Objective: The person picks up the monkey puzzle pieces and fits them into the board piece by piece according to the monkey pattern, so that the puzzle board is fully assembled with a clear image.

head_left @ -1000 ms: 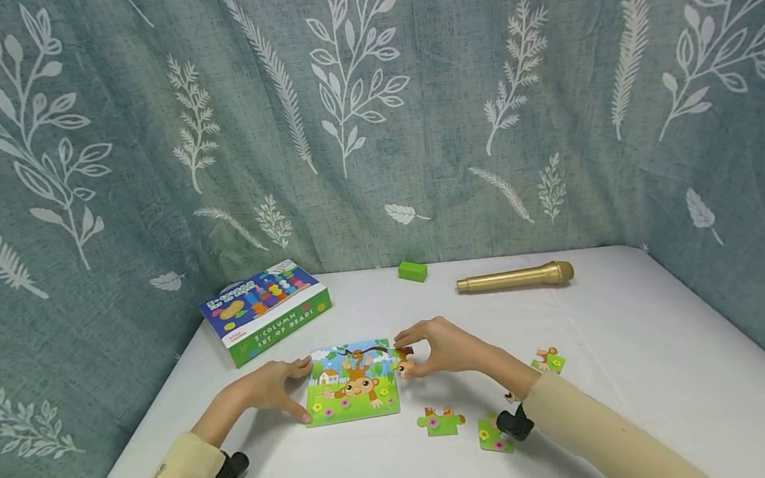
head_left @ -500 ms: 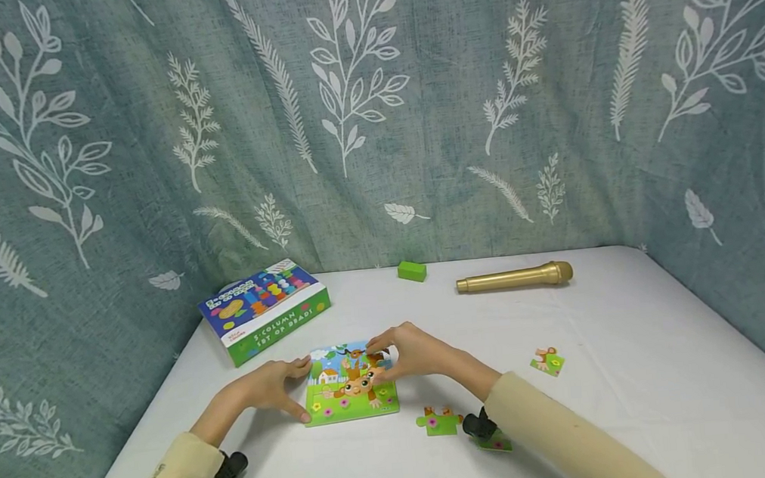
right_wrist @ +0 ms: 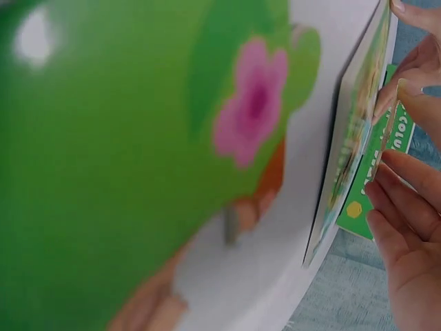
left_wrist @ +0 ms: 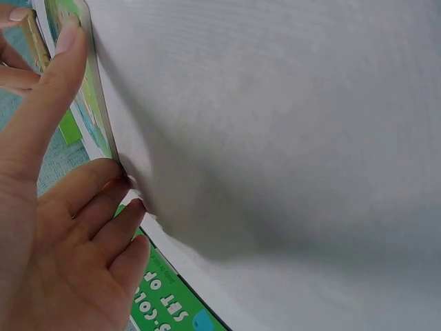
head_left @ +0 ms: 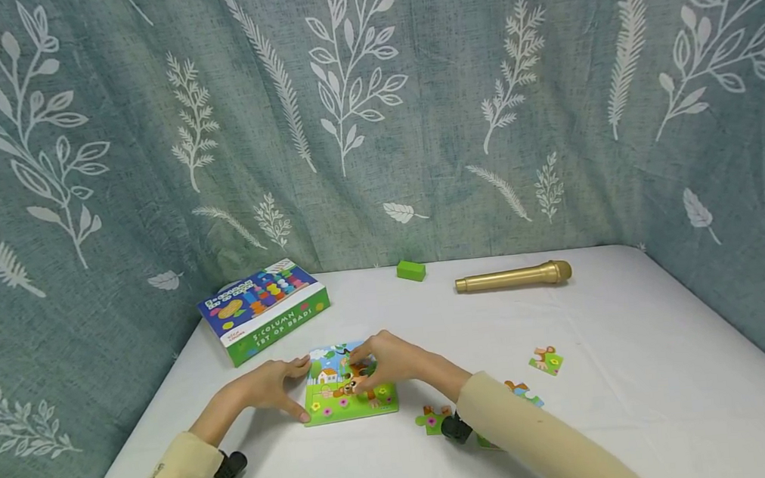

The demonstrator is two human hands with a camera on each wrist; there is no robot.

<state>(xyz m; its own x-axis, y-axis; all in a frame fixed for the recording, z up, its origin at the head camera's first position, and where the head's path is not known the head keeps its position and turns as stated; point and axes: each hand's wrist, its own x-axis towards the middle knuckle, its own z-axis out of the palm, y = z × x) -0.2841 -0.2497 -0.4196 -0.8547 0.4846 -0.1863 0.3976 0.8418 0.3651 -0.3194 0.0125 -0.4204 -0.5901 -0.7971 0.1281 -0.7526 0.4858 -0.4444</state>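
Note:
A square jigsaw puzzle [head_left: 342, 403] with a cartoon monkey lies on the white table. My left hand [head_left: 268, 392] holds it by its left side, thumb at the near corner and fingers at the far one. In the left wrist view the thumb [left_wrist: 58, 83] lies on the board's face. Above the puzzle's right half, my right hand [head_left: 393, 361] pinches a jigsaw piece [right_wrist: 389, 131] between thumb and fingers; it appears edge-on in the right wrist view. Under the right forearm and beside it lie loose jigsaw pieces [head_left: 432, 420], one large and blurred near the right wrist camera.
A bead set box [head_left: 272, 309] stands at the back left. At the rear edge are a green block [head_left: 411, 271] and a gold toy microphone [head_left: 514, 277]. Another loose piece [head_left: 546, 361] lies to the right. A patterned curtain [head_left: 372, 118] surrounds the table.
My right hand has carried its piece left, from beside the puzzle's right edge to over its picture. The left hand has stayed at the board's left side.

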